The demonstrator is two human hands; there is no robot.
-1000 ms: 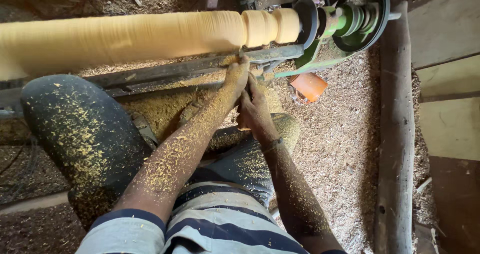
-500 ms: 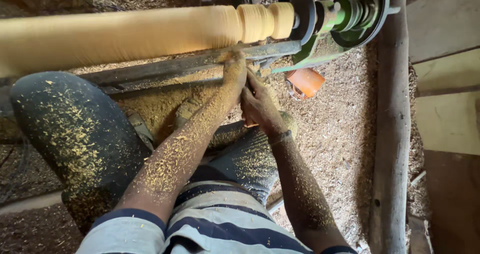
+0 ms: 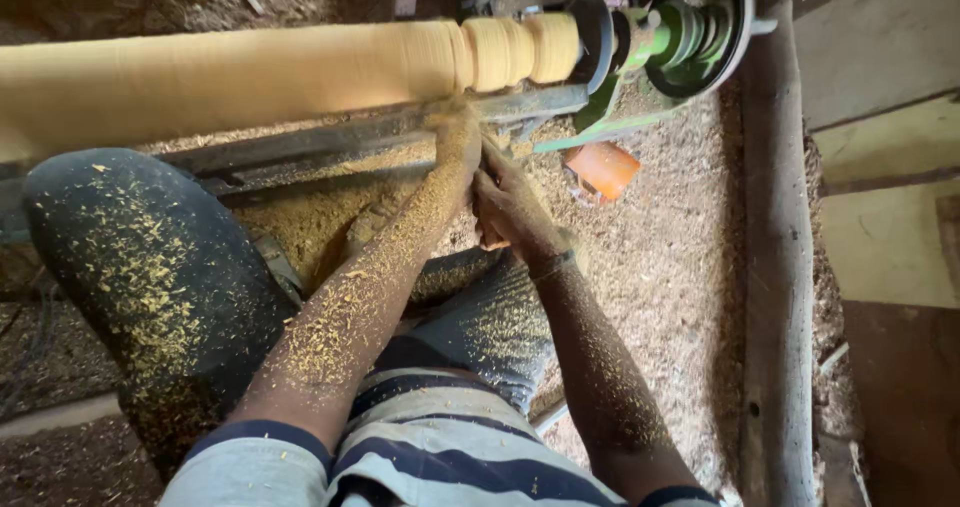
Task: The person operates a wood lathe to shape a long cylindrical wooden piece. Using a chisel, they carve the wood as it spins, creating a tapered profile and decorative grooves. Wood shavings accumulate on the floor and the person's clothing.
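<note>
Head-camera question first: what are the two hands doing?

— Both are pressed together just under the pale wooden workpiece [image 3: 260, 77], which lies across the top of the picture on a lathe. The left hand [image 3: 455, 137] reaches furthest, up against the dark metal rail [image 3: 330, 147] that runs below the wood. The right hand [image 3: 510, 207] sits just behind and below it, touching it.

— Are they gripping something?

— Both look curled closed, as if round a tool, but the tool itself is hidden by the fingers and the flying shavings. I cannot tell what they hold.

— Where is the wood relative to that grip?

— Directly above and slightly beyond it. The hands meet below the spot where the long smooth cylinder gives way to a run of rounded beads [image 3: 520, 49] near its right end. Whether anything touches the wood there is too blurred to say.

— And further right?

— The beaded end runs into a dark disc and a green lathe head [image 3: 680, 37] with a pulley. An orange container [image 3: 603, 169] lies on the sawdust-covered floor [image 3: 670, 267] near the right hand.

— The person?

— Seated low, a dark-trousered knee [image 3: 150, 277] raised at left, forearms and trousers flecked with yellow shavings, a striped shirt at the bottom edge. A rough wooden post [image 3: 780, 297] stands along the right.
</note>
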